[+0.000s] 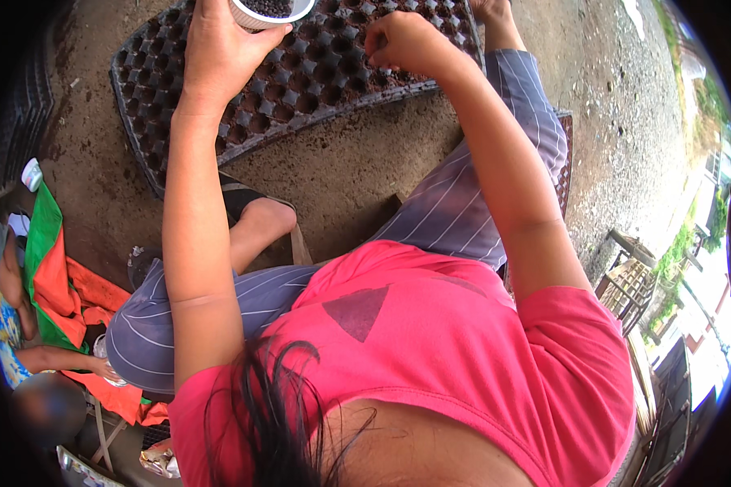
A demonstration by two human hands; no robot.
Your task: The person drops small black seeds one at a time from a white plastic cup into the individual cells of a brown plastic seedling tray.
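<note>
At the top of the view my left hand (223,55) grips a white ribbed cup (256,22), which holds many small dark seeds (270,6). Beneath both hands lies a black seedling tray (156,134) with rows of round cells, many with brown soil in them. Over the tray's right part hovers my right hand (408,42). Its fingers are curled and drawn together at the tips; whatever they hold is too small or hidden to see. The cup's top is cut off by the frame edge.
On the left, another person's hand (97,363) is beside an orange and green cloth (57,276). A white cup (32,174) lies near it. Stacked black trays (26,105) stand at the far left. My bare foot (268,219) is just below the tray; gravel (625,122) spreads right.
</note>
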